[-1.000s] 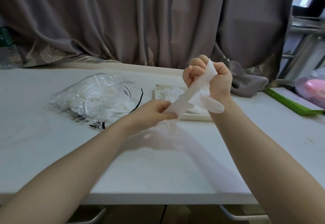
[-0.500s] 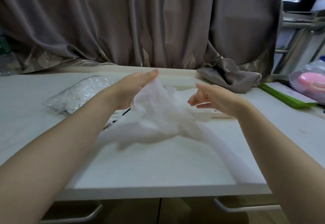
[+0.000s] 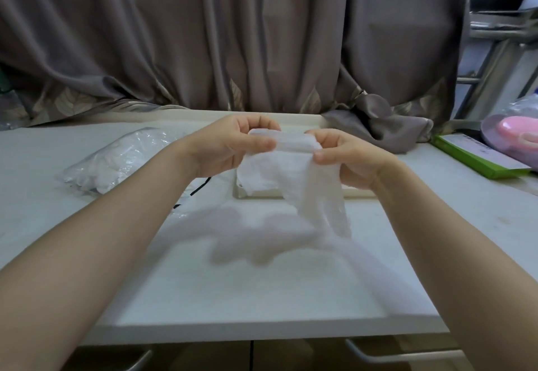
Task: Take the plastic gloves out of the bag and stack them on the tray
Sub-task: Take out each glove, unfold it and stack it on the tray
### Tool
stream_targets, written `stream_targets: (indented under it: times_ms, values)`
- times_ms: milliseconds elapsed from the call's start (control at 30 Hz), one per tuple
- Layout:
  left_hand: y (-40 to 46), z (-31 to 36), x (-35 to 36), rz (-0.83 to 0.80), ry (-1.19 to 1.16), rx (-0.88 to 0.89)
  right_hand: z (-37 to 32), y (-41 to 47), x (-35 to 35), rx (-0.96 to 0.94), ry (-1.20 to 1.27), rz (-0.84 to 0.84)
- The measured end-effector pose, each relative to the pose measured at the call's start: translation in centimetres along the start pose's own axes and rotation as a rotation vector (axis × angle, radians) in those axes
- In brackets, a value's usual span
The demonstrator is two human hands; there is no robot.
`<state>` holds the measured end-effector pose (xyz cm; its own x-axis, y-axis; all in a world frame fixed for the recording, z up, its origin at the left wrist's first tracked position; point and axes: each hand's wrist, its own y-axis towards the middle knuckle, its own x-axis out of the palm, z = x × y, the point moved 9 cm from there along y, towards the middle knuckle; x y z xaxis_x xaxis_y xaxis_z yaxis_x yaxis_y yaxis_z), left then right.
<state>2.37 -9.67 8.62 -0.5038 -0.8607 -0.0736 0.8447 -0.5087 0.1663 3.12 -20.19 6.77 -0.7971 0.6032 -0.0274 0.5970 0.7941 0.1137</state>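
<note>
A thin translucent white plastic glove (image 3: 308, 184) hangs in the air above the table, held by its upper edge. My left hand (image 3: 230, 146) pinches that edge on the left and my right hand (image 3: 346, 158) pinches it on the right. The glove's fingers dangle down to the lower right. Behind and under the hands lies a flat white tray (image 3: 262, 193) with white gloves on it, largely hidden. The clear plastic bag (image 3: 116, 161) full of white gloves lies on the table to the left.
The white table (image 3: 262, 283) has its front edge near me. A grey curtain (image 3: 233, 36) hangs behind, its tail bunched on the table at right. A green box (image 3: 477, 158) and a pink object in a plastic cover (image 3: 515, 132) sit far right.
The hands were apart with the glove spread loosely from the left hand. Both hands now hold the glove's top edge together above the tray, and the glove hangs down.
</note>
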Motion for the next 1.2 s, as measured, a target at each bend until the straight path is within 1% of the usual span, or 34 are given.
stream_targets:
  times_ms: [100,133,233,300,367,433,467,500,600,633,733,800,833,867,967,1067,1133,1167,1200]
  values:
    - [1.2,-1.7,0.7,-0.013,0.023,-0.042,0.1,-1.2,-1.1,-0.015,0.161,-0.099]
    - [1.6,-2.3,0.9,-0.026,0.041,-0.058,0.1,-1.5,-1.4,-0.017,0.194,-0.109]
    - [3.5,-3.8,1.4,-0.021,0.020,-0.109,1.5,-2.7,-4.4,0.072,0.236,-0.013]
    - [4.6,-4.3,1.3,-0.009,-0.008,-0.119,2.7,-3.3,-6.8,0.170,0.094,0.094]
    - [6.0,-4.7,1.0,0.006,0.042,-0.125,3.9,-4.3,-10.3,0.344,-0.158,0.251]
    - [7.5,-5.3,0.1,0.089,0.212,-0.138,4.4,-5.5,-14.1,0.517,-0.454,0.392]
    - [8.2,-5.5,-0.5,0.155,0.304,-0.149,4.2,-5.8,-15.7,0.562,-0.555,0.448]
    - [8.8,-5.6,-1.1,0.227,0.377,-0.161,4.2,-5.9,-16.9,0.574,-0.585,0.486]
    - [10.1,-6.1,-2.4,0.384,0.474,-0.200,4.7,-4.9,-17.8,0.508,-0.377,0.565]
    - [10.3,-6.2,-2.6,0.408,0.518,-0.205,4.4,-4.6,-17.9,0.493,-0.407,0.595]
    - [11.2,-6.3,-3.0,0.432,0.800,-0.187,3.9,-3.5,-18.9,0.450,-0.545,0.705]
    - [11.4,-5.9,-3.2,0.459,0.910,-0.153,3.5,-2.6,-19.3,0.391,-0.600,0.776]
    - [11.4,-5.8,-3.2,0.462,0.920,-0.131,3.3,-2.4,-19.5,0.356,-0.598,0.813]
    - [11.4,-5.6,-3.2,0.451,0.894,-0.098,3.2,-2.2,-19.6,0.313,-0.542,0.842]
    - [11.5,-4.5,-2.9,0.404,0.768,0.025,3.5,-1.9,-19.7,0.186,-0.186,0.871]
    - [12.6,-2.9,-3.6,0.446,0.820,0.050,3.0,-2.3,-21.0,0.155,-0.157,0.980]
    - [14.2,-2.0,-3.8,0.459,0.871,0.063,2.4,-2.2,-21.2,0.092,0.017,1.063]
    - [14.9,-1.3,-3.8,0.480,0.884,0.084,1.6,-2.2,-21.2,0.046,0.068,1.094]
    - [15.6,-0.3,-3.8,0.513,0.885,0.113,0.5,-2.1,-21.4,-0.002,0.052,1.119]
